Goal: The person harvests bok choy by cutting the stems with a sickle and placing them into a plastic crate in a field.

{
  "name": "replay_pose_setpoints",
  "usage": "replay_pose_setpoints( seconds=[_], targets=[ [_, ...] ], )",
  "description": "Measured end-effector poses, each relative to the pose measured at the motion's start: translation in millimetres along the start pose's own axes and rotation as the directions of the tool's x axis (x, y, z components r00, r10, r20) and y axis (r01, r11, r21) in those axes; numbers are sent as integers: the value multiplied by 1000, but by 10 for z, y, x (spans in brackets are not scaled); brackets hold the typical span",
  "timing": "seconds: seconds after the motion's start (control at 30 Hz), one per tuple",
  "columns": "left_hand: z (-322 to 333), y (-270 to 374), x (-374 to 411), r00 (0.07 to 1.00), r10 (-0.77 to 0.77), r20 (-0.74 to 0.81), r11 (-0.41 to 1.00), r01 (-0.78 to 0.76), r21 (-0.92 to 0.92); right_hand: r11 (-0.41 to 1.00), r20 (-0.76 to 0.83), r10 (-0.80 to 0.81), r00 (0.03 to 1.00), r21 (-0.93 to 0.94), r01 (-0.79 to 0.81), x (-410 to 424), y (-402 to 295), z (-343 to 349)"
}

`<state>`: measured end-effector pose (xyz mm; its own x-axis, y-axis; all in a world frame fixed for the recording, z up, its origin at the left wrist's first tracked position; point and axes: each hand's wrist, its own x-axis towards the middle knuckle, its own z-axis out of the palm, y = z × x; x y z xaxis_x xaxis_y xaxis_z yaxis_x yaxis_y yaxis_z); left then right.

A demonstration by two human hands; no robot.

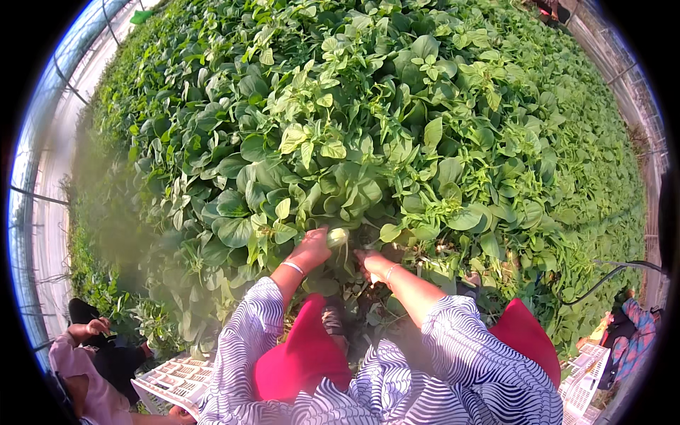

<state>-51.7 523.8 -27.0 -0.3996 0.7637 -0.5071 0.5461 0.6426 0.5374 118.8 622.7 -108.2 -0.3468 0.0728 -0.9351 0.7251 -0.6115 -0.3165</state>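
My left hand [314, 247] is wrapped around the lower part of a bok choy [338, 237], whose pale base points towards my right hand. The broad green leaves of the dense crop [353, 186] crowd just beyond it. A short gap away, my right hand [372, 264] hangs low over the soil with its fingers curled and partly hidden in shade. Whether it holds something cannot be told. Loose leaves and pale stem pieces [425, 260] lie on the ground to its right.
White plastic crates [178, 374] [587, 374] stand at lower left and lower right. A person in pink [87, 361] crouches at left, another in plaid [635, 329] at right. A dark hose or cable [600, 289] curves over the plants. Pale greenhouse sheeting [53, 159] borders the left.
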Motion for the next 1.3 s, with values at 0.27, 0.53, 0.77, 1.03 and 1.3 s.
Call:
replay_pose_setpoints(
  seconds=[0.27, 0.53, 0.77, 1.03, 1.3],
  targets=[
    [-41, 303, -520, 972, 231, -39, 967, -234, -98, 661, -432, -454, 779, 423, 620, -576, 213, -212],
    [-27, 494, -901, 921, 371, 118, 857, -291, -424, 556, -369, -558, 743, 498, 666, -1187, -2, -323],
    [-102, 630, -1011, 897, 433, -88, 754, -414, -510, 404, -446, -861, 245, -306, 862, -1784, -229, -654],
    [-501, 710, -1161, 879, 460, -128, 562, -400, -724, 529, -18, -846, 533, -156, 834, -2284, -446, -89],
    [-1225, 994, -1558, 573, 689, -444, 424, -815, -395, 158, 193, -969, 156, -7, 987, -3137, -957, 261]
  ],
)
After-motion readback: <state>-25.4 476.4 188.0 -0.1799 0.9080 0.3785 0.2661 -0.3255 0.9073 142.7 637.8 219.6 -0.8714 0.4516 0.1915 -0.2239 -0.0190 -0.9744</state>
